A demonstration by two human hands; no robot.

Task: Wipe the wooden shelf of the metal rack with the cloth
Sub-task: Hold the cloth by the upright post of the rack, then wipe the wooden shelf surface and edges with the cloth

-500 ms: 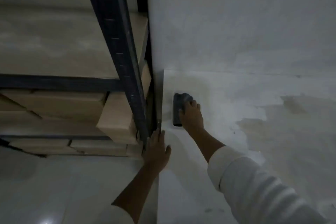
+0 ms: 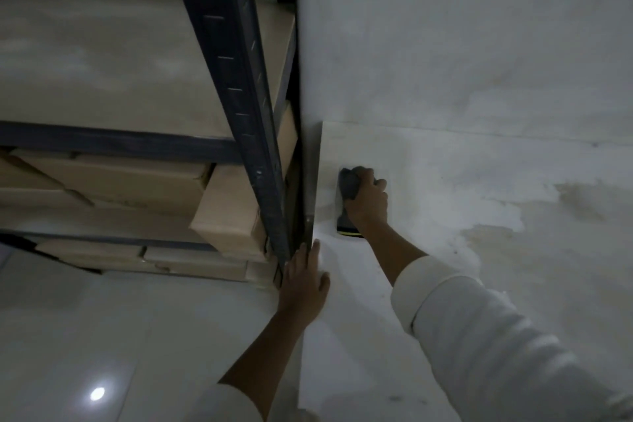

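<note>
Right hand (image 2: 368,202) grips a dark cloth (image 2: 349,186), fingers curled over its bunched top, and presses it flat against a pale, dusty surface (image 2: 428,181) beside a dark metal rack (image 2: 236,79). A thin yellow edge shows at the cloth's lower end, just below the wrist. The cloth sits close to the surface's left edge, near the far corner where it meets a grey wall (image 2: 445,27). Whether this pale surface is the wooden shelf itself cannot be told from the dim picture. A white sleeve (image 2: 479,336) covers the right forearm, pushed back above the wrist.

Left hand (image 2: 305,281) lies flat with fingers held together and pointing forward, resting along the surface's left edge, its fingertips touching the foot of the rack's slotted upright post. The thumb spreads slightly to the right.

Left of the post, a horizontal beam of the rack carries a light wooden shelf (image 2: 102,72) whose top looks smeared and dusty. Beneath that shelf, cardboard boxes (image 2: 226,216) are stacked on lower levels, one corner jutting out close to the post. A glossy tiled floor (image 2: 68,336) fills the lower left, with a single bright reflection of a lamp. To the right of the cloth, the pale surface shows irregular brownish patches with ragged borders, well apart from both hands.
</note>
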